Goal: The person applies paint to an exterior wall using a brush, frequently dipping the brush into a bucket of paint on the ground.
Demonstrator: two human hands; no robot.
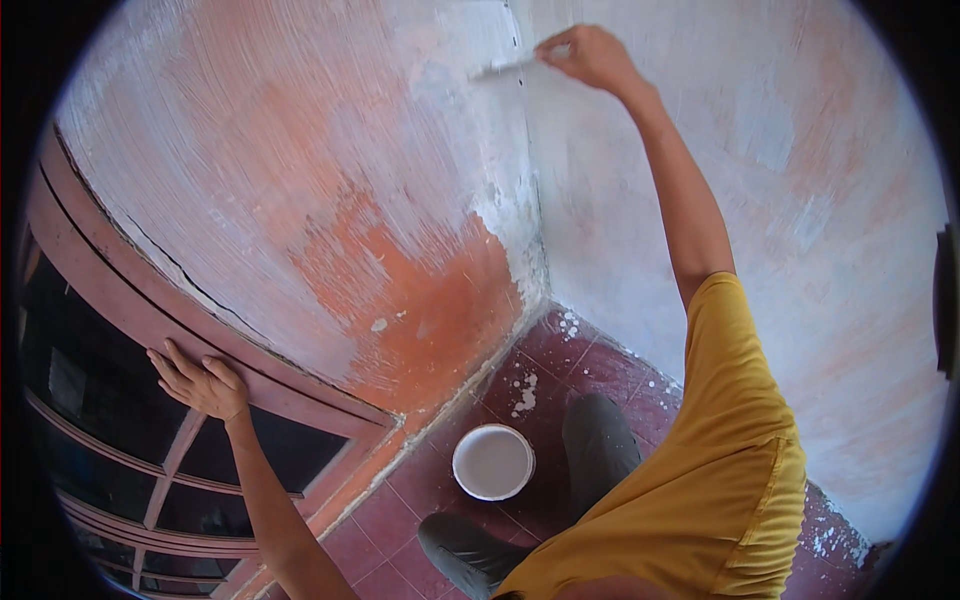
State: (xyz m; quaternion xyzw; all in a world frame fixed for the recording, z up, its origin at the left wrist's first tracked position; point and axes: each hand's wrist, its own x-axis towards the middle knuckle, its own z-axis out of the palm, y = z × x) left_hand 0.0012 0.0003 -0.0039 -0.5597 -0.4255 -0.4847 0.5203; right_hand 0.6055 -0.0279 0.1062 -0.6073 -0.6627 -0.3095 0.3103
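Observation:
My right hand [592, 58] is raised high into the wall corner, its fingers closed round the handle of a paintbrush [500, 69]. The brush is slightly blurred and lies against the left wall close to the corner line. That wall [410, 300] is orange, with streaky white paint over its upper part and a bare orange patch low down. My left hand [205, 385] lies flat with fingers spread on the pink window frame [290, 385]. On the floor near my knees stands a round white bucket [492, 497] of whitish paint.
The right wall [800, 250] carries uneven white paint over faint orange. Dark glass panes [110, 370] fill the window at the left. White drips spot the dark red tiled floor [400, 525]. My grey-trousered knees [600, 450] flank the bucket closely.

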